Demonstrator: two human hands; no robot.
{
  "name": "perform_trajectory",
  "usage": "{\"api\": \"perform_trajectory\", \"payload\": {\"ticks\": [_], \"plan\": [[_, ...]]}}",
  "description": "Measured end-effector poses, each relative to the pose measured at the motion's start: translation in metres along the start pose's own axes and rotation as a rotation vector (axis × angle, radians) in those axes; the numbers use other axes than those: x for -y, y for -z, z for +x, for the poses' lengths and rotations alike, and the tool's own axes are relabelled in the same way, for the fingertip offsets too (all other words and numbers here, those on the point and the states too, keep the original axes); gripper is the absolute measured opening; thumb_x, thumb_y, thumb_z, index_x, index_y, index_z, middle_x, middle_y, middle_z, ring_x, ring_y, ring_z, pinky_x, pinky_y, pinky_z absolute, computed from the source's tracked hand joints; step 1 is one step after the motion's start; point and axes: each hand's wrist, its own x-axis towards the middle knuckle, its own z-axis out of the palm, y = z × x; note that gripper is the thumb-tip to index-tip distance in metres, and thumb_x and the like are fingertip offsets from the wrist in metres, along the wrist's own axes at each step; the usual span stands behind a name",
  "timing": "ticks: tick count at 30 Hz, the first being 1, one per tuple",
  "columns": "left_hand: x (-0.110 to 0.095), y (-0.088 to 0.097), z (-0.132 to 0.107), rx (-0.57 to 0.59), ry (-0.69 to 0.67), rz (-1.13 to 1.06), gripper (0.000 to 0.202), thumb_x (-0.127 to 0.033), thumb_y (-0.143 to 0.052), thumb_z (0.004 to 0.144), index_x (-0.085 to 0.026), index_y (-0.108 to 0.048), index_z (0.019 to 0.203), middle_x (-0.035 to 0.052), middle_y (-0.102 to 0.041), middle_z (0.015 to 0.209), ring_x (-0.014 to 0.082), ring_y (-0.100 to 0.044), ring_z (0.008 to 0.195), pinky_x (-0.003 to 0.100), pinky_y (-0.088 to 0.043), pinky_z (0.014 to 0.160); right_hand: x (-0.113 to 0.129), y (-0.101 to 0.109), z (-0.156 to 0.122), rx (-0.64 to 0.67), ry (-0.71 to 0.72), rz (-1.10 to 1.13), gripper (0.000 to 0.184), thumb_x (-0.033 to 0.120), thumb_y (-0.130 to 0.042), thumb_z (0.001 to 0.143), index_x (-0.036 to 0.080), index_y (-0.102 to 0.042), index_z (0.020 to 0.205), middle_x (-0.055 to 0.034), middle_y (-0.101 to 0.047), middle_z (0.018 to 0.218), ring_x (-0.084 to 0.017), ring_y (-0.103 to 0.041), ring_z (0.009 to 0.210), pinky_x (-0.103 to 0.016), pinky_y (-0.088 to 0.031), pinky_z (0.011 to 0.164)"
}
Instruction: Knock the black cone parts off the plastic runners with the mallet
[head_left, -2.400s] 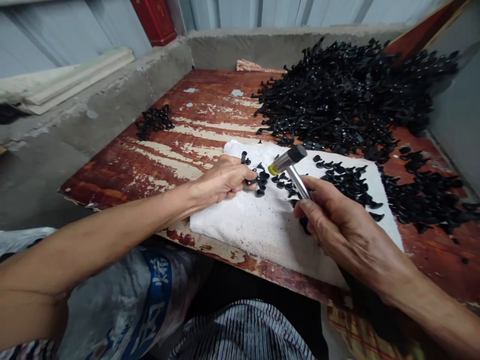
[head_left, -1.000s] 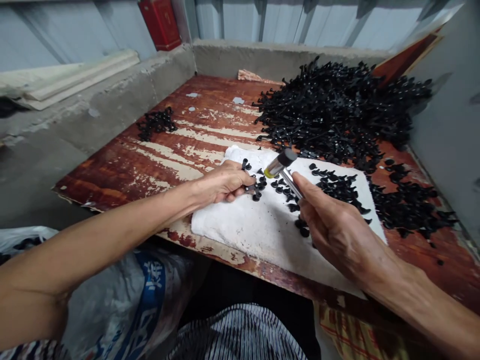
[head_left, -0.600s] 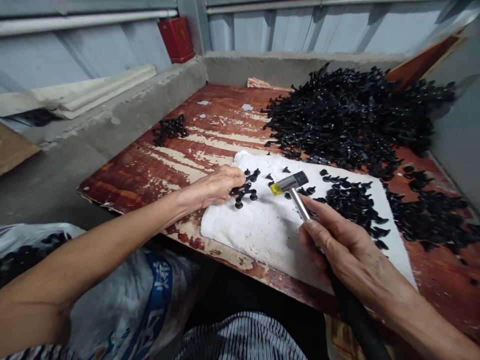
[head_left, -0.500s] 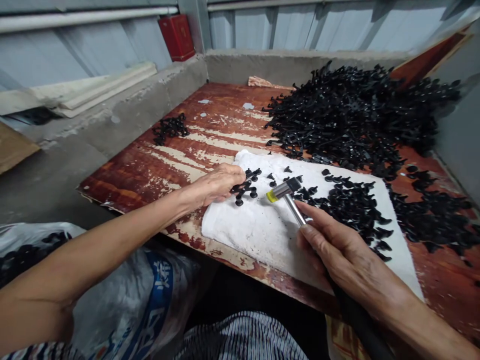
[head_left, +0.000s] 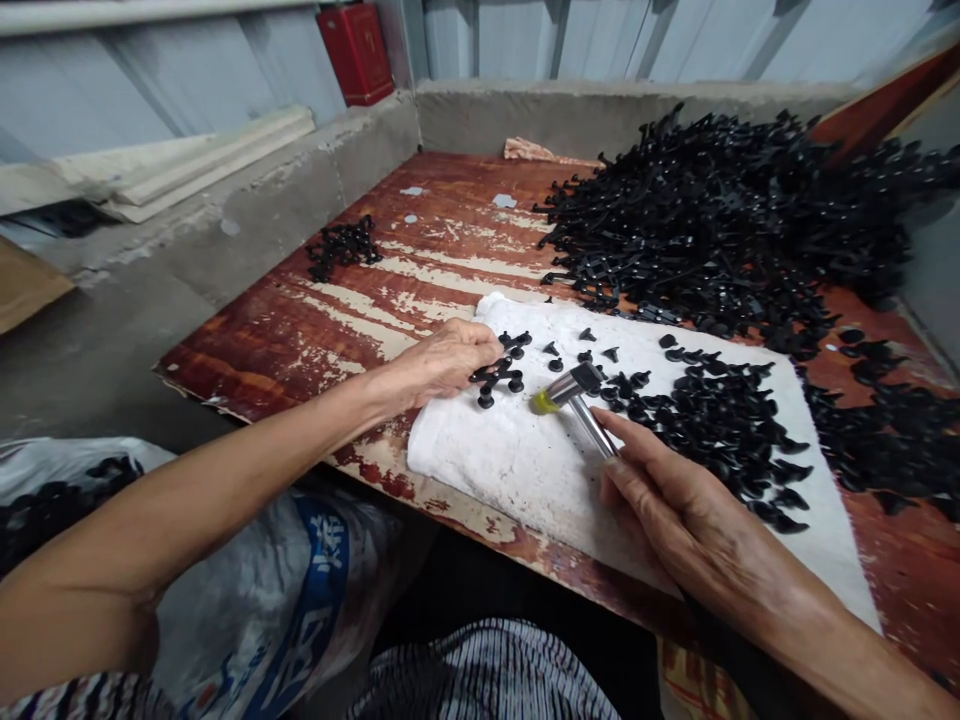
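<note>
One hammer (head_left: 571,386), clamped in the right hand (head_left: 675,492) near its head, seemingly for control, lies over a cloth (head_left: 510,462) spread on the counter (head_left: 277,345), apparently as padding, beside black parts (head_left: 486,398) at the left hand (head_left: 454,357), its fingers gathered, any grip hidden.

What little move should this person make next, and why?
Probably the left hand should steady one of the black pieces on the white cloth, keeping fingers out of the way: several crowd its fingertips, and the right hand holds the hammer close by, yellow end pointing roughly towards them.
</note>
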Motion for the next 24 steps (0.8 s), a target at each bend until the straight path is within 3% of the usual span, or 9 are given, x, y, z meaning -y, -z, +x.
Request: {"api": "perform_trajectory", "payload": {"ticks": [8, 15, 20, 24], "plan": [[0.002, -0.001, 0.004, -0.026, 0.007, 0.021, 0.022, -0.016, -0.051, 0.088, -0.016, -0.052, 0.066, -0.0045, -0.043, 0.051, 0.0015, -0.027, 0.033, 0.02, -0.012, 0.035, -0.001, 0.002, -0.001, -0.001, 0.004, -0.01, 0.058, 0.041, -0.04, 0.091, 0.009, -0.049, 0.139, -0.0064, -0.066, 0.069, -0.016, -0.061, 0.058, -0.027, -0.053, 0.055], [-0.008, -0.006, -0.002, -0.07, 0.05, 0.067, 0.025, -0.013, -0.051, 0.086, -0.016, -0.05, 0.061, -0.0037, -0.043, 0.05, 0.002, -0.027, 0.034, 0.021, -0.013, 0.037, 0.004, 0.004, 0.001, -0.014, 0.035, -0.022, 0.055, 0.04, -0.042, 0.091, 0.011, -0.051, 0.137, -0.0037, -0.062, 0.063, -0.015, -0.057, 0.052, -0.025, -0.051, 0.049], [-0.001, -0.002, 0.003, -0.052, -0.044, 0.131, 0.026, -0.013, -0.05, 0.086, -0.016, -0.051, 0.06, -0.0043, -0.039, 0.046, 0.0034, -0.028, 0.035, 0.021, -0.014, 0.037, 0.004, 0.002, 0.001, 0.017, -0.017, 0.01, 0.059, 0.042, -0.041, 0.09, 0.009, -0.049, 0.138, -0.0015, -0.055, 0.058, -0.014, -0.048, 0.045, -0.022, -0.04, 0.037], [0.009, 0.003, 0.012, -0.025, -0.128, 0.193, 0.023, -0.016, -0.053, 0.084, -0.017, -0.053, 0.061, -0.0051, -0.037, 0.044, 0.004, -0.028, 0.035, 0.02, -0.014, 0.037, 0.0, 0.0, 0.0, 0.022, -0.028, 0.025, 0.061, 0.044, -0.041, 0.091, 0.009, -0.046, 0.14, -0.0036, -0.057, 0.064, -0.015, -0.055, 0.055, -0.022, -0.046, 0.045]]}}
